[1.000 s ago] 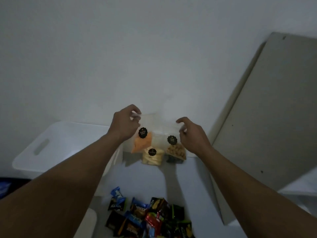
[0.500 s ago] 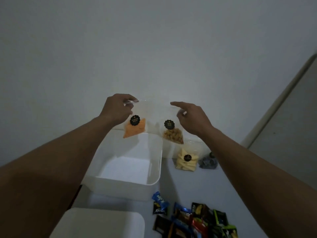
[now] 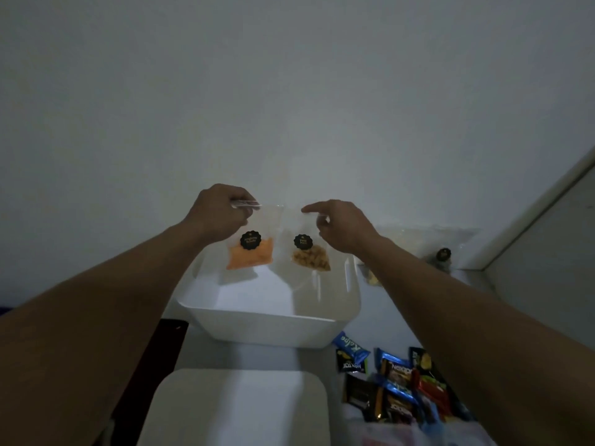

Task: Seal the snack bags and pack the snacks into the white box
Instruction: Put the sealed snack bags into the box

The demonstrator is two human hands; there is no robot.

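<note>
Above the white box (image 3: pixel 273 323), two clear snack bags hang side by side, apart. Left hand (image 3: pixel 219 214) pinches the top edge of the orange-snack bag (image 3: pixel 249 252); black round label on its front. Right hand (image 3: pixel 341 226) pinches the top corner of the tan-snack bag (image 3: pixel 310 255), index finger extended; same kind of label. Box sits open on the white table (image 3: pixel 257 355). Pale lid (image 3: pixel 238 410) lies nearer the camera. Wrapped snack bars (image 3: pixel 396 387) are piled right of the lid, below the right forearm.
</note>
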